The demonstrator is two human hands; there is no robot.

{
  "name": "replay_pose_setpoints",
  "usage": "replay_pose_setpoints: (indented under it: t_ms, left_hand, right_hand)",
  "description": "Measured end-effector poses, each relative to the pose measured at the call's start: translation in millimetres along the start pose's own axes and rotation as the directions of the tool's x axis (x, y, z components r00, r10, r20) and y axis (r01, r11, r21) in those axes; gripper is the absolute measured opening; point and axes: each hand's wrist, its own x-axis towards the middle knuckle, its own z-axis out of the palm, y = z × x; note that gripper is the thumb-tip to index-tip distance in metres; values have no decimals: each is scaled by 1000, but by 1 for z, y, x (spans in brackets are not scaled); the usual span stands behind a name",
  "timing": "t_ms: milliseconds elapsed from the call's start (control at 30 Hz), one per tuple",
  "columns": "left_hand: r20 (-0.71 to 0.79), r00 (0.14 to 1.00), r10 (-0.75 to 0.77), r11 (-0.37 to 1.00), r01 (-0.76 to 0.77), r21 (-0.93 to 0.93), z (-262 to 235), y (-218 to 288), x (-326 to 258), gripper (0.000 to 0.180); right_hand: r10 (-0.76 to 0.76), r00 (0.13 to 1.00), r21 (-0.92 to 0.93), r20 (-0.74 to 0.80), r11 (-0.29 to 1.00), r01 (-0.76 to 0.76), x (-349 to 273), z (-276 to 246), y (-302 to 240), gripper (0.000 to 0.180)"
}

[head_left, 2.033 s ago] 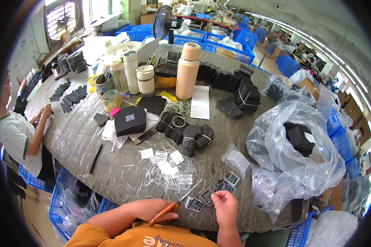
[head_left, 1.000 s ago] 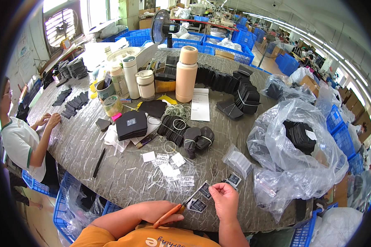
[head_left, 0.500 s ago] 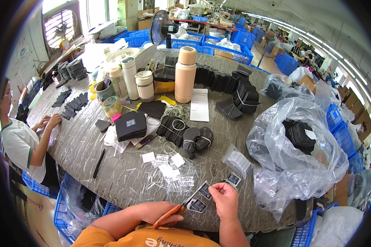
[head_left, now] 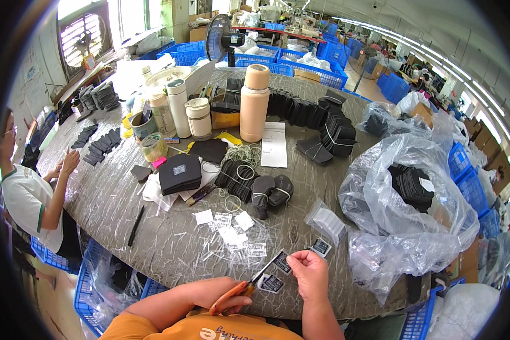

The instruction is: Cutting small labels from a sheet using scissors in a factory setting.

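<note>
My left hand [head_left: 218, 292] is closed round a pair of scissors [head_left: 231, 297] with orange handles, the dark blades pointing up and to the right. Between thumb and fingertips, my right hand [head_left: 310, 276] pinches a small black label [head_left: 281, 263] with pale print and a white edge. The blade tips are close beside that label; I cannot tell whether they touch it. Another black label [head_left: 271, 283] is just below the blades. A third label [head_left: 321, 246] lies on the table behind my right hand. White paper scraps and thin trimmings [head_left: 232, 237] are spread beyond the scissors.
A clear plastic bag [head_left: 362, 255] of black pieces stands at the right, with a small clear packet [head_left: 326, 221] before it. Bundled black pieces [head_left: 236, 180], a peach flask [head_left: 255, 105] and other bottles stand farther back. A co-worker [head_left: 31, 192] is at the left edge.
My hands, the scissors and the pinched label are almost where they were. The co-worker's hands have lifted slightly and drawn back from the black pieces at the left.
</note>
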Motion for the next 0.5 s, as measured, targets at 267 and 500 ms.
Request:
replay_pose_setpoints:
  t_ms: [267, 500]
  left_hand:
    - [-37, 987, -159, 971, 149, -189, 2, 1, -3, 40]
    - [-185, 959, -216, 934, 147, -325, -3, -12, -6, 41]
  right_hand:
    - [17, 1000, -86, -7, 996, -17, 1, -7, 2, 8]
    - [-276, 935, -516, -221, 847, 128, 12, -57, 11, 9]
